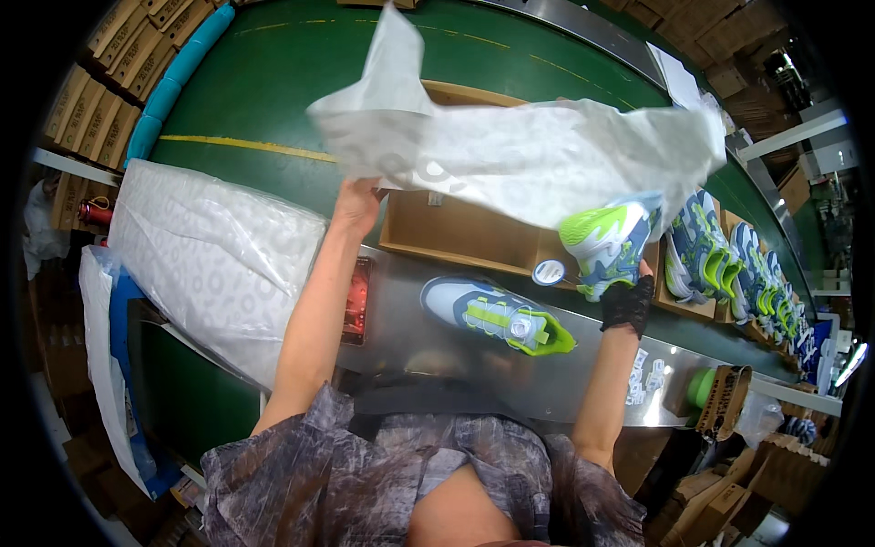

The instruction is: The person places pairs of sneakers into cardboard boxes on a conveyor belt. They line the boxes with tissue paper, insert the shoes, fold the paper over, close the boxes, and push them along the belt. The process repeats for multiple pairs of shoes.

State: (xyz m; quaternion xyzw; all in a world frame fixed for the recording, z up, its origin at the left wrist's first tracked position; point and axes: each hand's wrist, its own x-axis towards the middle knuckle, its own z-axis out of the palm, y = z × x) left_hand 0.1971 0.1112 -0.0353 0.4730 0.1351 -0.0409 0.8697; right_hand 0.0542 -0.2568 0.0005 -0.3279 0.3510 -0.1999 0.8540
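Observation:
A sheet of white patterned tissue paper (538,150) billows over an open cardboard shoebox (465,232). My left hand (358,206) is closed on the sheet's near left edge. In my right hand (629,296), which wears a black glove, is a blue-grey and lime sneaker (609,244), held at the box's right end; part of the paper lies behind and above it. A matching sneaker (497,314) rests on its sole on the metal ledge (401,324) in front of the box. The paper hides much of the box's inside.
A plastic-covered stack of patterned tissue paper (219,255) lies on the left, beside a red rectangular object (357,301). More boxes with sneakers (702,246) line the right of the green conveyor belt (273,100). White stickers (645,376) lie on the ledge's right.

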